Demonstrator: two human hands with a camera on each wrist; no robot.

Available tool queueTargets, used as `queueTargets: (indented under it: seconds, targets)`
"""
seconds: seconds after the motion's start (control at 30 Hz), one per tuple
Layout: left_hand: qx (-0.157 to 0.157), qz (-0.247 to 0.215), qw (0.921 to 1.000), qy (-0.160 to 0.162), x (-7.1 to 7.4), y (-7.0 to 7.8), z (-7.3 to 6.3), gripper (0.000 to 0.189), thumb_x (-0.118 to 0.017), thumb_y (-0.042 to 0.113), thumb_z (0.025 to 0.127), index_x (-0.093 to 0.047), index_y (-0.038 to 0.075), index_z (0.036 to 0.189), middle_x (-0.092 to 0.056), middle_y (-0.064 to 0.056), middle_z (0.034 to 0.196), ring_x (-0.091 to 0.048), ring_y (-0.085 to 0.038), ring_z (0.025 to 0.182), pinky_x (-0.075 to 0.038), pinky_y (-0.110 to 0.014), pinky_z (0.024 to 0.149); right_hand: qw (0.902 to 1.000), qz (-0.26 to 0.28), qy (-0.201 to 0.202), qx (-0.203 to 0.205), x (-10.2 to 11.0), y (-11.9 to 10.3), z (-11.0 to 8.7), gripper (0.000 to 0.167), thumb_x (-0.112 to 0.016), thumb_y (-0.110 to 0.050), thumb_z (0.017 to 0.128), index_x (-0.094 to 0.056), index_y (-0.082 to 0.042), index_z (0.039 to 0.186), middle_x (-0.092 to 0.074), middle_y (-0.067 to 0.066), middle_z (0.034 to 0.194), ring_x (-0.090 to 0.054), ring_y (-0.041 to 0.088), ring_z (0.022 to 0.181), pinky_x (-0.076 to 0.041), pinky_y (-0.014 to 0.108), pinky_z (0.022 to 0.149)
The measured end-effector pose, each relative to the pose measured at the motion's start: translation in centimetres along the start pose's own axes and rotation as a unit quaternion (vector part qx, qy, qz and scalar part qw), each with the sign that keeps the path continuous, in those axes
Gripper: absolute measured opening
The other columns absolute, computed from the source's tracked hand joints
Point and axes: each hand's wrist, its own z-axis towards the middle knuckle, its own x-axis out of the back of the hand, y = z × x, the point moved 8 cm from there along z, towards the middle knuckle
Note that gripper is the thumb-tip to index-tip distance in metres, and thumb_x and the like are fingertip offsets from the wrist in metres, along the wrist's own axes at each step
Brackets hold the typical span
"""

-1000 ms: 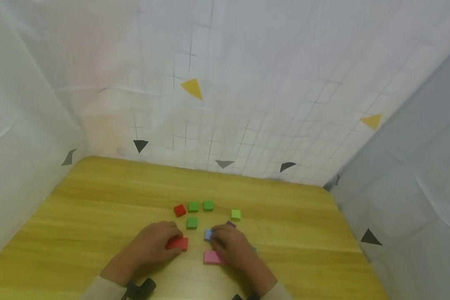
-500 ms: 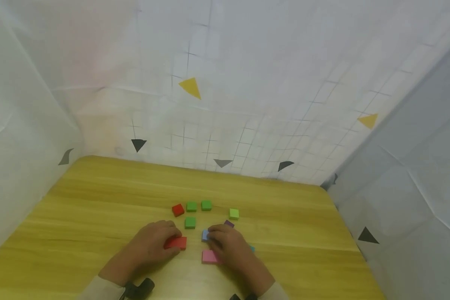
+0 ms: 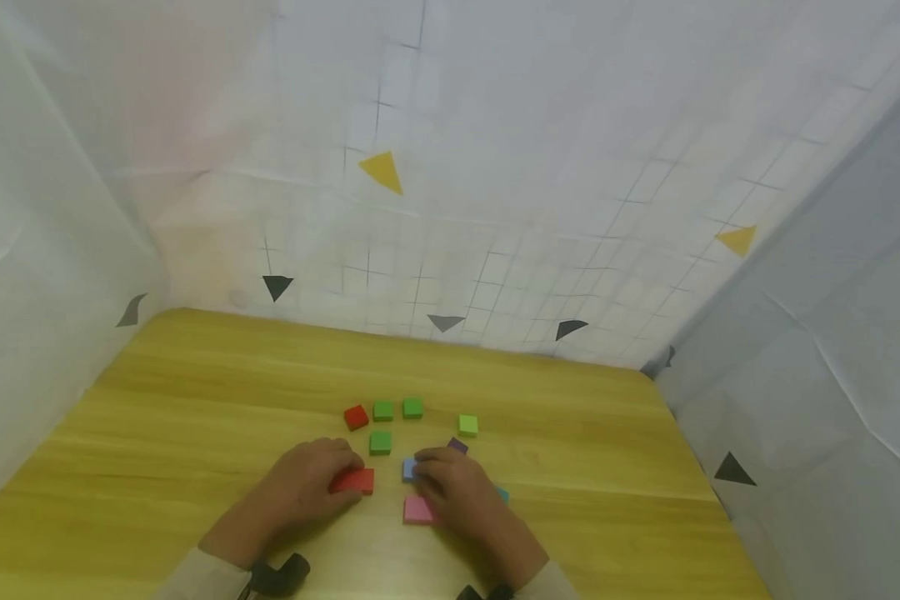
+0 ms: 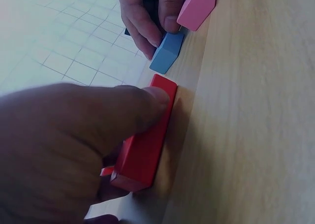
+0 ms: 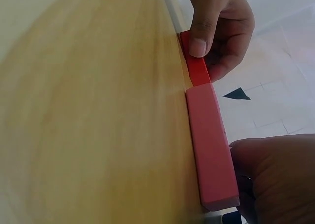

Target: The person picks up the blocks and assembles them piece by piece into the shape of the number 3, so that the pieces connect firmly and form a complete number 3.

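Note:
My left hand [image 3: 303, 483] grips a long red block [image 3: 360, 481] lying on the wooden table; in the left wrist view the thumb presses along one side of the red block [image 4: 145, 152]. To its right, my right hand [image 3: 461, 492] pinches a light blue block [image 3: 408, 471] between thumb and fingers, and the fingers cover part of it. A pink block [image 3: 417, 511] lies just in front of the blue one, partly behind the right hand. In the right wrist view the pink block [image 5: 212, 147] sits beside that hand, apparently unheld.
Behind the hands lie a small red block [image 3: 356, 417], several green blocks [image 3: 380, 443] and a yellow-green block [image 3: 467, 426]. A dark purple block [image 3: 457, 446] and a teal block [image 3: 503, 495] show near the right hand. White patterned sheeting [image 3: 495, 167] surrounds the table [image 3: 607, 467].

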Motion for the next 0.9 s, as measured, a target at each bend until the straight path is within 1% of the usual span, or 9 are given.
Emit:
queueTargets:
  seconds: [0.13, 0.23, 0.33, 0.47, 0.67, 0.8, 0.9]
  targets:
    - [-0.009, -0.001, 0.9999, 0.007, 0.16, 0.26, -0.1, 0.024, -0.078, 0.036, 0.083, -0.071, 0.021, 0.101, -0.059, 0.015, 0.09, -0.05, -0.003, 0.078, -0.047, -0.028, 0.07, 0.9998, 0.003, 0.008, 0.017, 0.09, -0.37, 0.09, 0.012, -0.071, -0.017, 0.092, -0.076, -0.013, 0.103, -0.071, 0.001, 0.117, -0.066, 0.017, 0.108, -0.053, 0.033, 0.094]
    - [-0.003, -0.002, 1.0, 0.004, 0.2, 0.26, -0.07, 0.024, -0.077, 0.037, 0.084, -0.071, 0.021, 0.101, -0.058, 0.016, 0.09, -0.049, -0.002, 0.077, -0.045, -0.027, 0.068, 0.9995, 0.0, 0.015, 0.027, 0.13, -0.62, 0.2, 0.012, -0.072, -0.018, 0.092, -0.076, -0.013, 0.102, -0.072, 0.002, 0.116, -0.066, 0.016, 0.108, -0.053, 0.032, 0.094]
    - [0.006, 0.001, 1.0, -0.002, 0.11, 0.14, 0.02, 0.025, -0.075, 0.04, 0.086, -0.071, 0.022, 0.103, -0.057, 0.017, 0.09, -0.047, -0.002, 0.076, -0.043, -0.025, 0.067, 0.9995, -0.005, 0.016, 0.027, 0.11, -0.71, 0.28, 0.013, -0.072, -0.019, 0.091, -0.076, -0.014, 0.102, -0.072, 0.001, 0.116, -0.066, 0.016, 0.108, -0.053, 0.032, 0.094]
    - [0.01, 0.005, 0.9999, -0.002, -0.1, 0.16, 0.11, 0.025, -0.074, 0.041, 0.086, -0.071, 0.022, 0.103, -0.059, 0.016, 0.092, -0.049, -0.002, 0.078, -0.044, -0.026, 0.069, 0.9998, -0.004, 0.001, 0.019, -0.21, -0.59, 0.27, 0.014, -0.071, -0.019, 0.092, -0.076, -0.014, 0.104, -0.071, 0.001, 0.118, -0.066, 0.017, 0.109, -0.053, 0.032, 0.094]
    - [0.005, 0.004, 0.9998, 0.017, -0.01, 0.56, 0.16, 0.025, -0.075, 0.039, 0.085, -0.071, 0.021, 0.102, -0.061, 0.014, 0.094, -0.052, -0.004, 0.082, -0.046, -0.028, 0.072, 0.9999, -0.005, -0.012, 0.008, -0.36, -0.43, 0.25, 0.014, -0.07, -0.019, 0.093, -0.075, -0.015, 0.105, -0.07, 0.001, 0.12, -0.066, 0.017, 0.111, -0.053, 0.032, 0.095]
    - [0.009, 0.009, 0.9997, 0.023, -0.02, 0.63, 0.08, 0.025, -0.075, 0.039, 0.086, -0.071, 0.02, 0.103, -0.061, 0.014, 0.094, -0.052, -0.004, 0.083, -0.046, -0.029, 0.072, 0.9999, -0.001, -0.011, 0.01, -0.31, -0.52, 0.25, 0.015, -0.071, -0.02, 0.092, -0.075, -0.014, 0.105, -0.071, 0.001, 0.118, -0.066, 0.017, 0.11, -0.052, 0.032, 0.095]
    - [0.006, 0.01, 0.9994, 0.033, 0.03, 0.71, -0.03, 0.025, -0.075, 0.038, 0.086, -0.072, 0.02, 0.103, -0.062, 0.013, 0.094, -0.052, -0.004, 0.083, -0.046, -0.03, 0.073, 0.9999, 0.002, -0.008, 0.013, -0.28, -0.62, 0.28, 0.016, -0.072, -0.02, 0.091, -0.075, -0.014, 0.106, -0.071, 0.001, 0.117, -0.066, 0.017, 0.11, -0.052, 0.031, 0.095]
